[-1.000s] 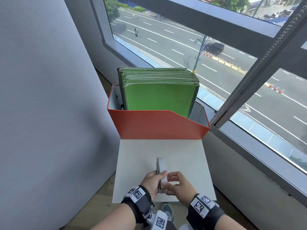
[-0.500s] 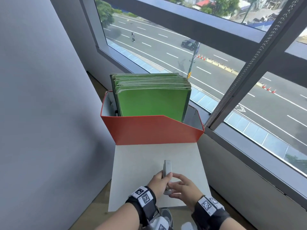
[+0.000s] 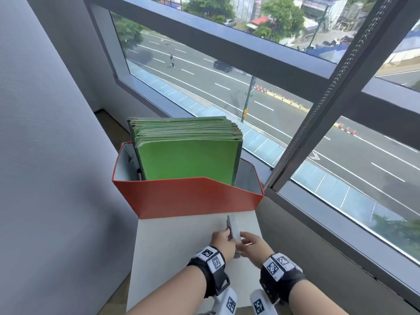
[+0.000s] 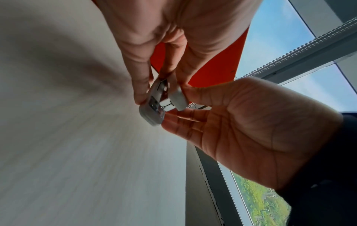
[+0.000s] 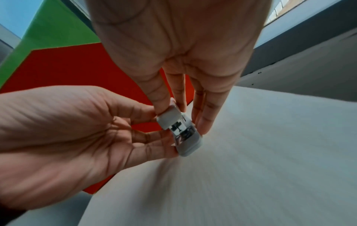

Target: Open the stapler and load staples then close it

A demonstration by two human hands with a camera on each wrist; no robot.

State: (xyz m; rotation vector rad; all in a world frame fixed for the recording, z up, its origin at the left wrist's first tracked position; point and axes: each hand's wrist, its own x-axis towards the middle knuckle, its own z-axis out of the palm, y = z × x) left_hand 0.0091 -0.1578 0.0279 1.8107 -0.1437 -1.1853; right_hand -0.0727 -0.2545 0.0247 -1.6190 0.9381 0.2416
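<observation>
Two hands are holding a small grey stapler over the white tabletop, near its far right corner. The left hand and right hand are each pinching it, its top partly lifted.

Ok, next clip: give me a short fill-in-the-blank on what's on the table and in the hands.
1. Both hands hold a small grey ____ above the white table.
2. The folders standing in the box are ____.
3. The box holding them is ____ outside.
4. The left hand and right hand meet ____ the box, on the person's side.

Missing: stapler; green; red; in front of
</observation>
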